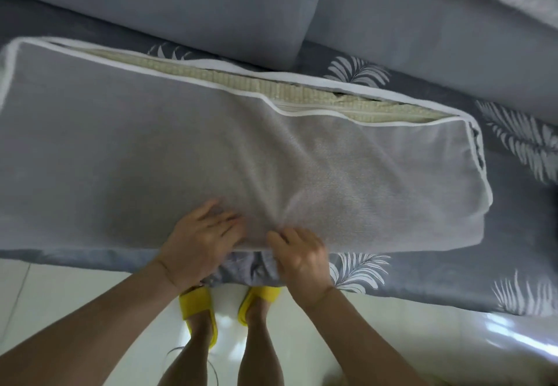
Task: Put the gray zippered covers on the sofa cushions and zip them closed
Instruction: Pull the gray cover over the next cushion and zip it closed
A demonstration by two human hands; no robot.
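On the gray leaf-print sofa cloth (422,270), the long gray zippered cover with white edging (151,144) fills the middle. Its zip gapes at the top, showing the yellow cushion (235,79). Bottom middle, the left hand (199,234) presses flat to steady it. The right hand (302,258) pinches cloth, likely to tug it snug.

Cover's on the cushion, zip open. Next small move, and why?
Probably tug the cover toward the near edge to take up slack: creases fan from where the right hand pinches it, the left hand rests on it, and foam shows along the unzipped far side.
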